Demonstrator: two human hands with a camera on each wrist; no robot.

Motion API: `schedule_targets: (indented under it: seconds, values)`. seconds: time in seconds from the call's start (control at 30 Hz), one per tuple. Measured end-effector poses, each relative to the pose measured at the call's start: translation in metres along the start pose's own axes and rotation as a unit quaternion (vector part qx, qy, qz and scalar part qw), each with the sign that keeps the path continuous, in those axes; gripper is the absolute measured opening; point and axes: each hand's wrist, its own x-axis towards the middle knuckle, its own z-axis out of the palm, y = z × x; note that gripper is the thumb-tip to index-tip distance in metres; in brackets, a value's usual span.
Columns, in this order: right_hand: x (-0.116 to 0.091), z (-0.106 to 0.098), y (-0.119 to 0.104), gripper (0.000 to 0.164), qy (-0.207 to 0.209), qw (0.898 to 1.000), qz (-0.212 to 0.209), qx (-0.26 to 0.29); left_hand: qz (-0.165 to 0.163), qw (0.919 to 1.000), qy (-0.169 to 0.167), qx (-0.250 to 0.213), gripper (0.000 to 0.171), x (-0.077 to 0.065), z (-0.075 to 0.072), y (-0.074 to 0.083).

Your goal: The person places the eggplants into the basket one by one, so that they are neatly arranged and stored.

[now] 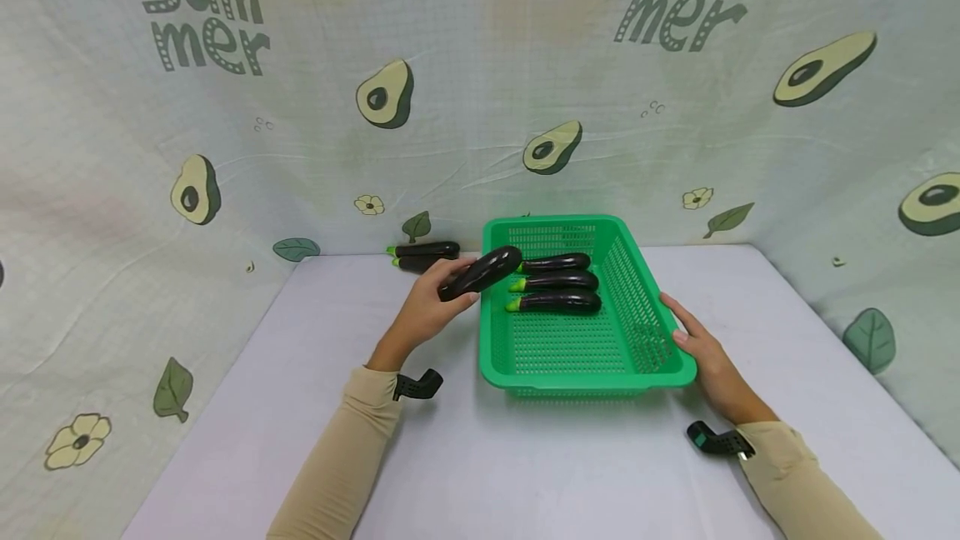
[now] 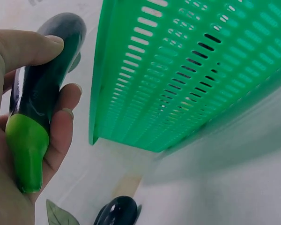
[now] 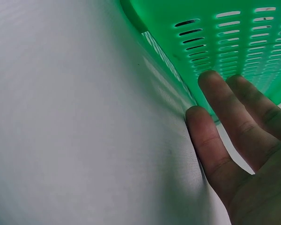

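My left hand grips a glossy dark purple eggplant just off the left rim of a green plastic basket. In the left wrist view the thumb lies across this eggplant, fingers on its other side, with its green stem end towards the palm. Inside the basket, three eggplants lie side by side, green ends to the left. My right hand holds the basket's right rim, the thumb at its edge. Three outstretched fingers reach its slotted outer wall in the right wrist view.
Two more eggplants lie at the table's back edge, left of the basket, partly behind my left hand. A white cloth covers the table. A printed curtain with avocados and leaves rises behind and at both sides.
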Motion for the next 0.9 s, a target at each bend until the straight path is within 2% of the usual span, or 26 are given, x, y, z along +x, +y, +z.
schedule_targets:
  seconds: [0.1,0.2,0.47,0.67,0.77,0.9]
  values:
    - [0.000,0.000,0.000,0.055,-0.003,1.000,-0.002,0.002,0.001,1.0000,-0.002,-0.005,0.055,0.002,0.005,-0.016]
    - [-0.001,0.000,0.000,0.055,-0.002,1.000,-0.002,-0.001,0.008,0.9999,-0.007,-0.011,0.055,0.002,0.006,-0.018]
    - [0.001,-0.002,0.001,0.055,-0.001,1.000,-0.006,0.001,0.034,0.9993,-0.016,0.003,0.054,0.005,0.009,-0.012]
    - [0.005,-0.005,-0.002,0.055,0.003,1.000,-0.018,-0.005,0.039,0.9986,-0.029,0.021,0.052,0.009,0.010,-0.002]
    - [0.005,-0.005,-0.001,0.055,0.000,1.000,-0.014,-0.007,0.036,0.9966,-0.058,0.045,0.052,0.010,0.008,0.005]
    - [0.001,-0.001,0.001,0.055,0.000,1.000,-0.004,-0.005,0.037,0.9874,-0.129,0.083,0.052,0.013,0.003,0.018]
